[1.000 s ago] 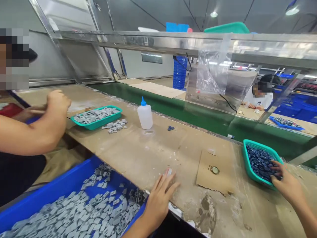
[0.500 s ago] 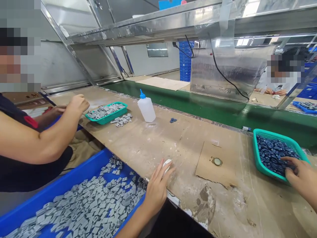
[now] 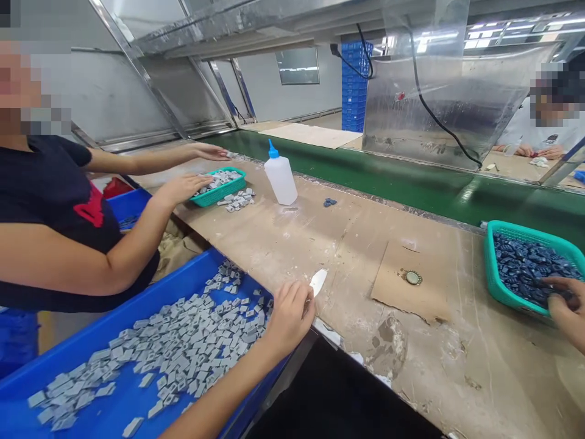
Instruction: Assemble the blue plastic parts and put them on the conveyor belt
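Note:
My left hand [image 3: 291, 312] is at the table's near edge, its fingers closed around a flat white piece with a pointed end [image 3: 319, 281]. To its left, a blue tray [image 3: 109, 407] holds many small grey blocks [image 3: 183, 341]. My right hand [image 3: 569, 305] reaches into a green basket [image 3: 496, 277] at the far right, thumb and fingers closing on a small dark blue piece [image 3: 564, 294] among many alike. Between my hands, a cardboard square [image 3: 393, 289] carries a round cap-like dish [image 3: 412, 277] with a pale filling.
A white squeeze bottle with a blue cap [image 3: 281, 180] stands behind, near a few dark pieces [image 3: 329, 202]. A co-worker's hand [image 3: 187, 186] rests at another green basket [image 3: 222, 194] of grey blocks. A green belt [image 3: 320, 163] runs behind the table.
My left hand's fingers have closed on the white piece, which now sticks out past them. My right hand stays in the basket. The co-worker has extended an arm across the table. The view has shifted.

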`<act>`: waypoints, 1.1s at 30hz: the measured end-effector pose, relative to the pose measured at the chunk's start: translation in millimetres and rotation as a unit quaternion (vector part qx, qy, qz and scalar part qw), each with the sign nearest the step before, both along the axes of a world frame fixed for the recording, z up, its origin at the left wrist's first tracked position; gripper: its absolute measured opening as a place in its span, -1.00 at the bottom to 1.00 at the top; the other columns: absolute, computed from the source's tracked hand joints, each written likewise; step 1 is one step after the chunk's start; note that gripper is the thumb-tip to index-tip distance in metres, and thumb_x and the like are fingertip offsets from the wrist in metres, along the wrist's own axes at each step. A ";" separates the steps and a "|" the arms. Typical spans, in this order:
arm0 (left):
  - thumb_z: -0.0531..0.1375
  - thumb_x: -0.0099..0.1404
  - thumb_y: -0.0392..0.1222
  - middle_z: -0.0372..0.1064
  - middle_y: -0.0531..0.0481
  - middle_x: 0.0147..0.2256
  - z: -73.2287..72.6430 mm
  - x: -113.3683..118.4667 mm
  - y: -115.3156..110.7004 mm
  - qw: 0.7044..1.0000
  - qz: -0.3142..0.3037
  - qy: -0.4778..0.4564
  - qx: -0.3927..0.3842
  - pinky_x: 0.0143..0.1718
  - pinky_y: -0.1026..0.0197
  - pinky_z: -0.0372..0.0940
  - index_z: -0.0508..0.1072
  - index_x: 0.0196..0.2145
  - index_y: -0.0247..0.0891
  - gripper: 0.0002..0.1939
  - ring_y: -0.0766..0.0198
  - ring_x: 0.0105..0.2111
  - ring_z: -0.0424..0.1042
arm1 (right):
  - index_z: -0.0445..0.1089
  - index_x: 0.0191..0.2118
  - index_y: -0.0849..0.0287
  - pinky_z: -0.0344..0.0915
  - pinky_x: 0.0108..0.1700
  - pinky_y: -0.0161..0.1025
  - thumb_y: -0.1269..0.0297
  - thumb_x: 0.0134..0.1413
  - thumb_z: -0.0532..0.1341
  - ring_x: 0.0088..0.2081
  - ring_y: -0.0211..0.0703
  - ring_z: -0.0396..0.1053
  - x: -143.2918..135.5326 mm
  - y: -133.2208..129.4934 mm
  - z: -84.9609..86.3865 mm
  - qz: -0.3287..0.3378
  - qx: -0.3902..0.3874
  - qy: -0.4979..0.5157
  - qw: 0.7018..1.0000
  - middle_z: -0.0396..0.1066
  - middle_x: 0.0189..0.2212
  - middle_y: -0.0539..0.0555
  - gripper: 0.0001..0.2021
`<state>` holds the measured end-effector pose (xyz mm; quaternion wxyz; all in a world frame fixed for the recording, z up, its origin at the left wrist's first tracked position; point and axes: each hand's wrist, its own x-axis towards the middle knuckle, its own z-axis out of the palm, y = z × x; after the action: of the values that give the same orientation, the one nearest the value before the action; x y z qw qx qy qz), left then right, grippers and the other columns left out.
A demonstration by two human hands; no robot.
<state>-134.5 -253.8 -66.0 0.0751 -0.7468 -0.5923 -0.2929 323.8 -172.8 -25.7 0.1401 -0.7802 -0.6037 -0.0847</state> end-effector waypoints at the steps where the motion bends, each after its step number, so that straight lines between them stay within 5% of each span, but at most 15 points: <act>1: -0.01 0.20 -0.38 0.18 0.05 -0.51 0.0 -0.8 -2.7 1.000 0.002 0.000 0.007 -0.35 0.19 0.07 0.17 -0.47 -0.27 -0.89 0.28 -0.43 0.18 | 0.38 -0.25 0.15 0.22 -0.47 -0.16 0.13 -0.20 -0.12 -0.41 0.03 0.30 0.9 0.4 -1.2 0.000 0.005 -0.001 1.000 0.30 -0.42 0.13 -0.55; 12: -0.04 0.16 -0.48 0.17 0.11 -0.60 7.0 3.7 16.2 0.991 -0.079 0.079 0.071 -0.35 0.18 -0.08 0.10 -0.58 -0.28 -0.78 0.36 -0.51 0.16 | 0.38 -0.26 0.16 0.15 -0.56 -0.19 0.16 -0.20 -0.11 -0.46 -0.01 0.27 -7.1 -4.6 6.1 -0.013 0.011 -0.010 1.000 0.30 -0.42 0.13 -0.56; 19: 0.00 0.19 -0.45 0.11 0.14 -0.64 12.3 -2.4 5.0 0.977 -0.138 0.112 0.119 -0.39 0.18 -0.11 0.06 -0.60 -0.28 -0.74 0.38 -0.52 0.16 | 0.37 -0.27 0.16 0.13 -0.56 -0.18 0.18 -0.19 -0.11 -0.42 0.03 0.27 -17.3 -7.8 12.0 -0.016 0.007 -0.004 1.000 0.30 -0.39 0.16 -0.59; 33: -0.02 0.20 -0.47 0.18 0.12 -0.59 5.8 3.2 17.6 0.972 -0.185 0.115 0.083 -0.32 0.18 -0.09 0.12 -0.55 -0.29 -0.79 0.36 -0.45 0.18 | 0.36 -0.31 0.12 0.13 -0.55 -0.19 0.20 -0.24 -0.04 -0.49 -0.01 0.27 -12.0 -8.9 10.4 -0.031 0.030 0.058 0.997 0.28 -0.54 0.07 -0.66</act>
<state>-131.3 -236.2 -60.2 0.1489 -0.8632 -0.4047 -0.2625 311.8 -181.7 -15.3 0.1961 -0.7975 -0.5672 -0.0617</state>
